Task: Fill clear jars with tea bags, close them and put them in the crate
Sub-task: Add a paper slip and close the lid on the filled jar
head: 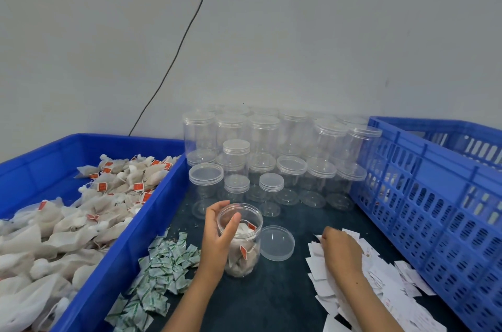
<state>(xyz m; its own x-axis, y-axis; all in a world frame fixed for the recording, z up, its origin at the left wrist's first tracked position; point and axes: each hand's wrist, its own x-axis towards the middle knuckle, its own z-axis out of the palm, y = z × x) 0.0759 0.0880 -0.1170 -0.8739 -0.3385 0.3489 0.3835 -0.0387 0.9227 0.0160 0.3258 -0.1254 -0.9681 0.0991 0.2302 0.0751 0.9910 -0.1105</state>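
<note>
Clear round plastic jar [240,240] at lower centre of frame, upright on dark surface [282,288], lid off, partly filled with tea bags carrying red tags. Left hand [218,234] wrapped round jar's left side, thumb over the open rim, fingers curled behind the far wall: grasping the jar. Clear round lid [277,243] lying flat just right of jar, touching or almost touching it; cannot tell which. Right hand [341,249] at lower right of frame, palm down, fingers bent onto pile of white paper slips [394,288]; whether pinching a slip or just resting, cannot tell. Heap of small green-and-white sachets [160,274] lower left of centre, between jar and blue bin. Large solid blue plastic bin [152,212] filling left of frame, holding loose heap of off-white tea bags with red tags [81,217]. Cluster of empty clear plastic jars with lids on [271,155] at centre of frame, behind the held jar, stacked in two tiers against grey wall [298,33]; a few smaller ones in front. Blue slotted plastic crate [434,196] along right edge of frame, just beside the jar cluster and the paper slips. Thin black cable [184,35] running down wall from top centre to behind blue bin.
</note>
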